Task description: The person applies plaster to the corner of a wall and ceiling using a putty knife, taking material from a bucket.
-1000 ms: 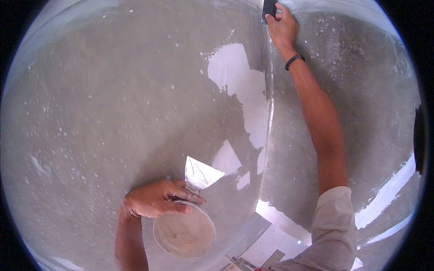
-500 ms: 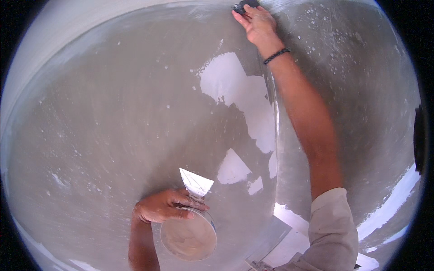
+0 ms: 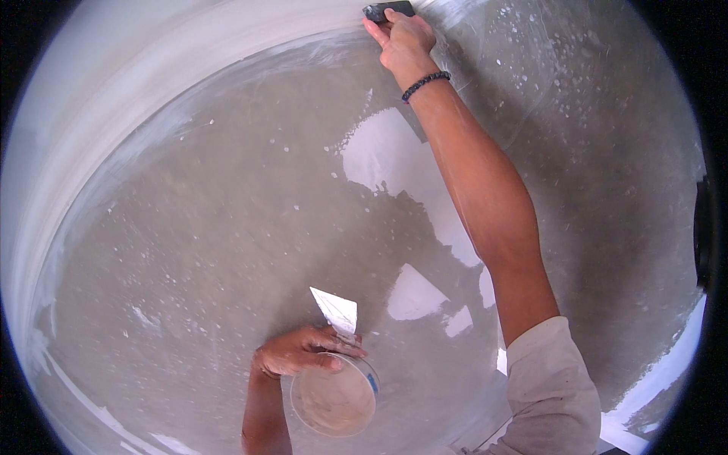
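Observation:
At the lower middle, my left hand (image 3: 307,351) is closed on the rim of a round tub (image 3: 334,413) holding beige filler, thumb over the edge. The same hand also holds a putty knife (image 3: 338,309), its pale, flared blade pointing up above the fingers and its handle mostly hidden. My right arm, with a dark beaded bracelet (image 3: 426,85), reaches to the top of the view. There my right hand (image 3: 407,44) grips a black block (image 3: 388,11) against the upper edge of the grey wall (image 3: 205,243). The block's working face is hidden.
A pale curved band (image 3: 114,121) borders the grey wall at the upper left. White smooth patches (image 3: 379,152) lie beside and behind my right forearm. White specks dot the wall. A dark object (image 3: 702,235) shows at the right rim.
The black block and my right hand have shifted left along the top edge. The view has tilted, showing more of the pale band; the tub and knife appear slightly further right.

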The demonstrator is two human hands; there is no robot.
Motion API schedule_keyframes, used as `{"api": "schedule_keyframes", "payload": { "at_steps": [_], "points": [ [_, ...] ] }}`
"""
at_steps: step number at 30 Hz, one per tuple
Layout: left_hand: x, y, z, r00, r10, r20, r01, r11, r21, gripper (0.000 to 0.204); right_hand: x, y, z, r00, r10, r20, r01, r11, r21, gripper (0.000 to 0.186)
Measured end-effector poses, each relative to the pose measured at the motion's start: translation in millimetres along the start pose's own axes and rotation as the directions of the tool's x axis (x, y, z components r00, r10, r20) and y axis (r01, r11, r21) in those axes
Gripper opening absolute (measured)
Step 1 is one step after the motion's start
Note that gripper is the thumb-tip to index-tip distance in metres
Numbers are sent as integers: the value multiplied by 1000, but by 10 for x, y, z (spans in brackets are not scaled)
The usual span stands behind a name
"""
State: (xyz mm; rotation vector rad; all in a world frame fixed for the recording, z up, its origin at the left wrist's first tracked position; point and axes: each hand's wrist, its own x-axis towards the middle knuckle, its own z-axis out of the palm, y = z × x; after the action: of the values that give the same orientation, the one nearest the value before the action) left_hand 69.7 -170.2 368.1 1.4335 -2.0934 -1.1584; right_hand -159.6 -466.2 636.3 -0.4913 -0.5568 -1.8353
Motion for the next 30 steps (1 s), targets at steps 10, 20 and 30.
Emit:
{"api": "schedule_keyframes", "payload": {
  "at_steps": [10, 20, 30],
  "points": [
    [4, -16, -3, 1000, -8, -4, 8, 1000, -14, 43, -568, -15, 165, 986, 141, 95, -134, 988, -73, 53],
    [45, -2, 2, 999, -24, -30, 22, 996, -84, 44, 46, -89, -318, 992, -4, 129, 2, 1000, 15, 59],
    [45, -42, -27, 999, 24, 30, -24, 1000, -6, 44, -338, -229, 231, 992, 111, -56, -112, 993, -23, 32]
  ]
}}
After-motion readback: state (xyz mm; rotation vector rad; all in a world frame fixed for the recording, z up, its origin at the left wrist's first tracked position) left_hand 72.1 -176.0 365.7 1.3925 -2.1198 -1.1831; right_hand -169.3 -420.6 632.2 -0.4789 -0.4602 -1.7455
